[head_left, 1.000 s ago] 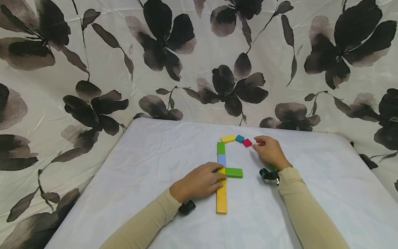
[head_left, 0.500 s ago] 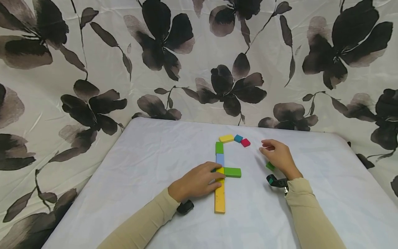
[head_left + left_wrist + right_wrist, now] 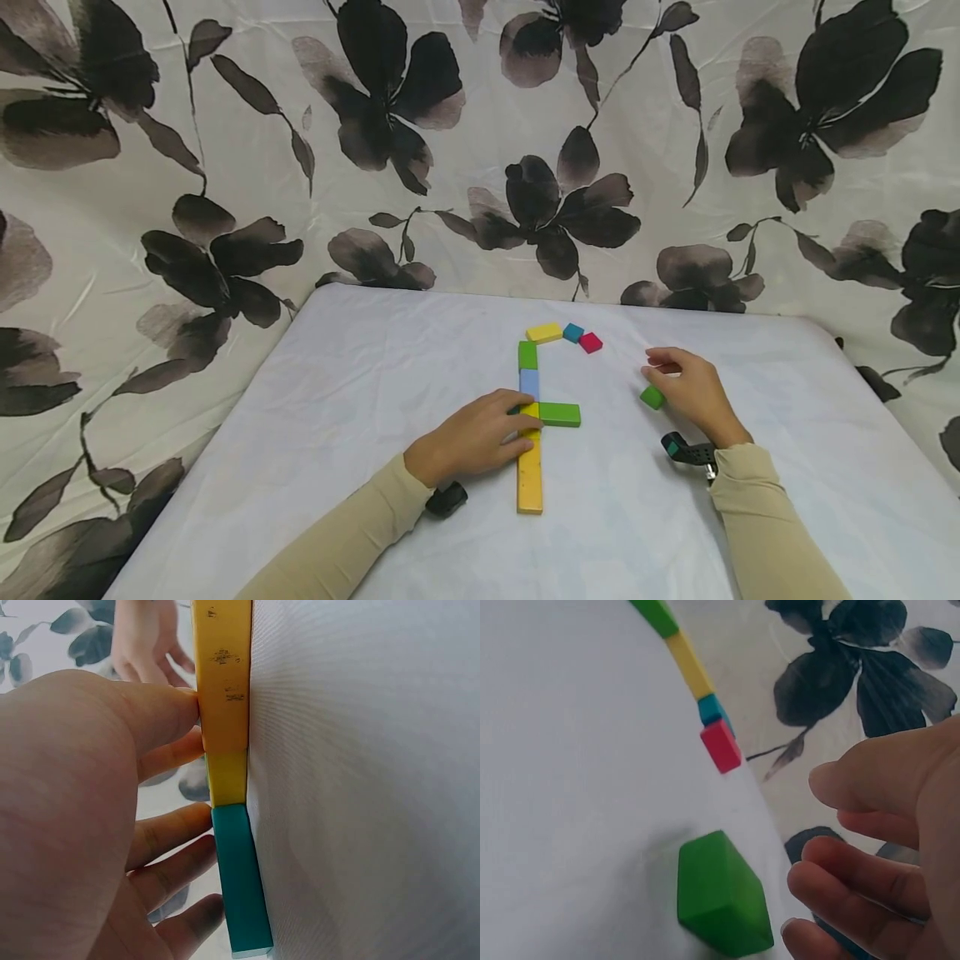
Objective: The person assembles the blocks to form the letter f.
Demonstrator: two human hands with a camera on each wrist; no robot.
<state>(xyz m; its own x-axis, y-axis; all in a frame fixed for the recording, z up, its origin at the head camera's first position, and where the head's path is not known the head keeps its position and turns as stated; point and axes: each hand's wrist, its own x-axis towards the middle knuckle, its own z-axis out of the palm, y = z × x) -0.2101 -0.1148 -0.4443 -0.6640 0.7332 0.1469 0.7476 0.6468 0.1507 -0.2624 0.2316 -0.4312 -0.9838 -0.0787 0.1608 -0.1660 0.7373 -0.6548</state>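
My left hand (image 3: 472,437) rests on the column of flat wooden blocks, fingers fairly straight. In the left wrist view its thumb touches the long yellow block (image 3: 223,675), and fingertips lie along a short yellow block (image 3: 227,778) and a teal block (image 3: 241,881). The teal block is mostly hidden under that hand in the head view. On the right, my right hand (image 3: 693,396) hovers beside a loose green block (image 3: 652,397), fingers loosely bent with nothing between them. The right wrist view shows this green block (image 3: 724,896) standing apart on the white cloth, just off the fingertips.
Above the left hand, the column continues with a light blue block (image 3: 529,383) and a green block (image 3: 527,355). A yellow block (image 3: 544,332), blue block (image 3: 573,332) and red block (image 3: 591,342) curve rightward. A green bar (image 3: 560,414) juts right from the column.
My right hand has drawn back from near the red block, rightward and toward me, to the loose green block, which now shows more fully. The left hand stays on the column.
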